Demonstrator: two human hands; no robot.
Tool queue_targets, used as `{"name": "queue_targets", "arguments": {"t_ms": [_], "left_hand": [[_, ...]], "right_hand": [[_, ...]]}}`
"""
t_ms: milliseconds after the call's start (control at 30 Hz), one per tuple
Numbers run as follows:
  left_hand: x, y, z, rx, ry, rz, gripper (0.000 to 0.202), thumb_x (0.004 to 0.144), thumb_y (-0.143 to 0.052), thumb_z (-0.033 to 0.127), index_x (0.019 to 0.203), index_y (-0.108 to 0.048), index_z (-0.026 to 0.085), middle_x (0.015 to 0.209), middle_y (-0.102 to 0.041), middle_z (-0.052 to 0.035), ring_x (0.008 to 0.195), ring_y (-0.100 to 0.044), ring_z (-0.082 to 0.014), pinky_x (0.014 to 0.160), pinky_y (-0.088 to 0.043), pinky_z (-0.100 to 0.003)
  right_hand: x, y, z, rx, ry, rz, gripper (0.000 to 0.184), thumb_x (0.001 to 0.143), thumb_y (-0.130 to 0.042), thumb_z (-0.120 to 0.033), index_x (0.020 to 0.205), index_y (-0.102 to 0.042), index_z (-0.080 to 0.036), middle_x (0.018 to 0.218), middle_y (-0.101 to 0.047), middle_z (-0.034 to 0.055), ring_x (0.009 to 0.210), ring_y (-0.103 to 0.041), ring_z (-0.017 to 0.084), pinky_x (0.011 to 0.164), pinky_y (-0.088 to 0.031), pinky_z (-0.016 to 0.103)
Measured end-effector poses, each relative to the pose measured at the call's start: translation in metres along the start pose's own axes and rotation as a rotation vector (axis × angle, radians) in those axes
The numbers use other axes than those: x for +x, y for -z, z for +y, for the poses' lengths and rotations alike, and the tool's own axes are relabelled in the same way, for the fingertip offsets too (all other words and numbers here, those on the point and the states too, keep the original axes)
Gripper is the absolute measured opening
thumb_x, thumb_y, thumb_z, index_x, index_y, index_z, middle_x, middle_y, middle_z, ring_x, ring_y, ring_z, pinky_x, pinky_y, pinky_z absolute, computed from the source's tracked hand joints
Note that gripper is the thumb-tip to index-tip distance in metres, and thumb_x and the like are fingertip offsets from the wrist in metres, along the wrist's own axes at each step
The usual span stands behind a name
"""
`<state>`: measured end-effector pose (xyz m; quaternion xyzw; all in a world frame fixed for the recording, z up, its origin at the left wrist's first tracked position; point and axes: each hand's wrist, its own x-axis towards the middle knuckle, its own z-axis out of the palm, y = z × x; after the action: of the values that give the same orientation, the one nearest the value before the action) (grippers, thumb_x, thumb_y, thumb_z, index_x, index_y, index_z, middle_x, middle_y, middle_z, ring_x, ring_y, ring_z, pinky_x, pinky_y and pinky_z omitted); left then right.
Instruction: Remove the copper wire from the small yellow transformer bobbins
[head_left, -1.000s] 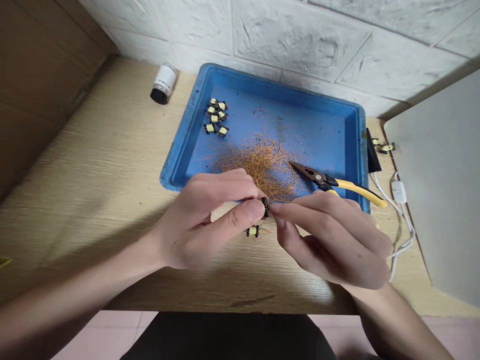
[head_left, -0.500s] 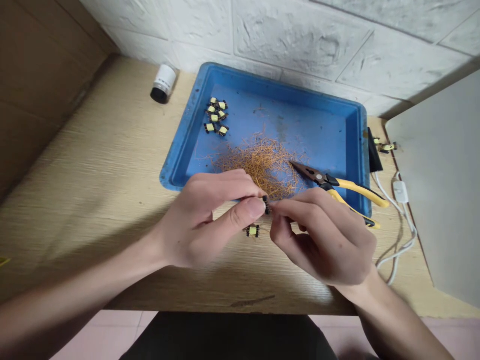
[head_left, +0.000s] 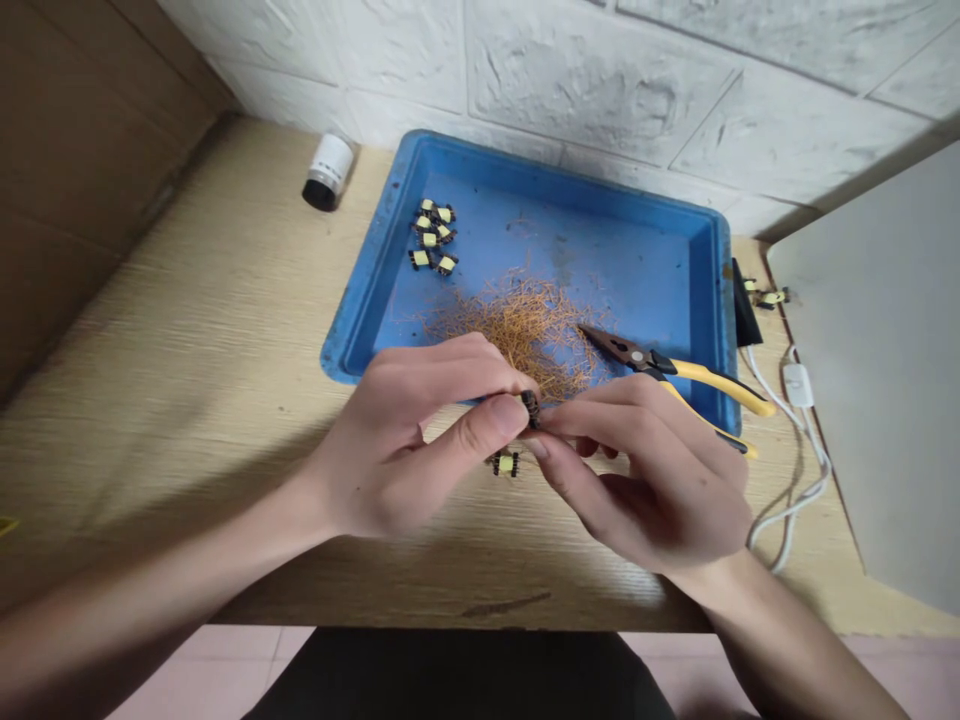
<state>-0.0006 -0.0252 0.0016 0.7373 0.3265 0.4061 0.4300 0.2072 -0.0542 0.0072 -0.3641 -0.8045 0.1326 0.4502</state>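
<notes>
A small black transformer [head_left: 530, 408] with a row of pins is pinched between the thumb and index finger of my left hand [head_left: 427, 435], its side turned up. From the right, the closed thumb and fingertips of my right hand [head_left: 649, 470] press on its pin edge; any fine wire there is too small to make out. Just below the hands, a second small transformer with yellow-green tape [head_left: 506, 463] lies on the table. Behind the fingers, a heap of copper-coloured wire bits [head_left: 517, 325] fills the near middle of the blue tray [head_left: 345, 335].
Long-nose pliers with yellow handles [head_left: 637, 358] lie over the tray's right side. Several taped transformers [head_left: 431, 237] sit in its left part. A white bottle with a black cap [head_left: 328, 172] stands back left. A white cable with a switch [head_left: 797, 385] runs along the right.
My right thumb has come up to the transformer, where the fingertips were a little apart from it. The transformer has tilted slightly in my left fingers.
</notes>
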Motion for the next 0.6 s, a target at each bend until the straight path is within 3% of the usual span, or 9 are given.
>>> {"name": "queue_targets", "arguments": {"t_ms": [267,600], "left_hand": [[0.003,0.0,0.005,0.027,0.011,-0.021,0.022,0.101,-0.059,0.015,0.085,-0.071,0.023,0.08,-0.075,-0.0009,0.079,-0.067,-0.0192,0.073,-0.055,-0.038],[0.003,0.0,0.011,-0.097,0.084,-0.087,0.035,0.103,-0.053,0.015,0.068,-0.055,0.022,0.068,-0.064,0.0024,0.068,-0.057,-0.0149,0.068,-0.047,-0.034]], "right_hand": [[0.0,0.001,-0.003,0.009,-0.026,0.028,0.011,0.097,-0.074,-0.006,0.097,-0.072,-0.016,0.086,-0.08,0.0005,0.072,-0.07,0.01,0.067,-0.062,0.021],[0.004,0.005,-0.007,0.048,-0.078,0.002,0.02,0.096,-0.072,-0.003,0.096,-0.076,-0.023,0.084,-0.081,-0.0005,0.064,-0.073,0.014,0.057,-0.064,0.028]]}}
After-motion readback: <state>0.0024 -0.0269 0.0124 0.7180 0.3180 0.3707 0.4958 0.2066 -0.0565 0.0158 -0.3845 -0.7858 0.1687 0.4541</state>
